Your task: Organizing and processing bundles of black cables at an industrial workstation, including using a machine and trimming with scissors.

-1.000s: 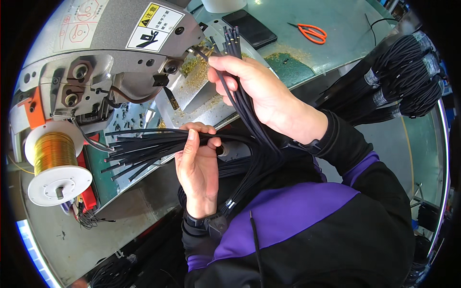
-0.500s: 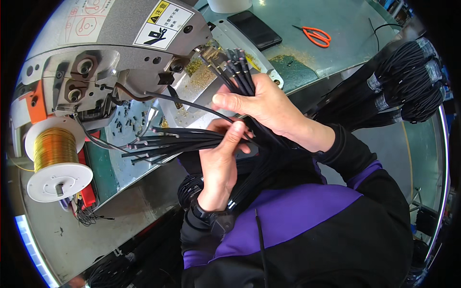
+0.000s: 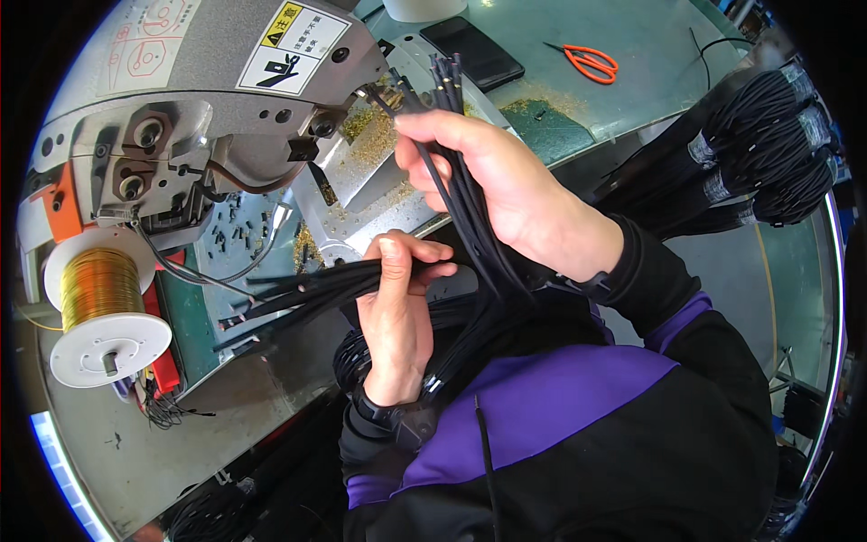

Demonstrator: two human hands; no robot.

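A bundle of black cords (image 3: pixel 307 294) lies across my left hand (image 3: pixel 397 312), its cut ends fanned out to the left. That thumb and the fingers are closed round it. My right hand (image 3: pixel 510 176), higher and to the right, grips a second bundle of black cords (image 3: pixel 465 199), whose ends stick up past the fingers. Small gold-coloured bands show on some of those ends. Between this thumb and fingertips a single black cord (image 3: pixel 411 135) stands a little apart, its tip close to the working head (image 3: pixel 375 90) of the grey machine (image 3: pixel 208 68). Both bundles trail down toward my lap.
A spool of gold-coloured wire (image 3: pixel 107 285) hangs at the machine's left. Gold scraps (image 3: pixel 370 131) litter the metal base. Beyond are a black phone (image 3: pixel 471 52) and orange-handled snips (image 3: pixel 591 63). Tied bundles of black cords (image 3: pixel 768 135) hang at the right. Short black offcuts (image 3: pixel 239 230) lie on the bench.
My right hand has risen toward the machine's head. The single cord that stretched leftward between my hands now points up from my right fingers. My left hand has shifted slightly left with its bundle.
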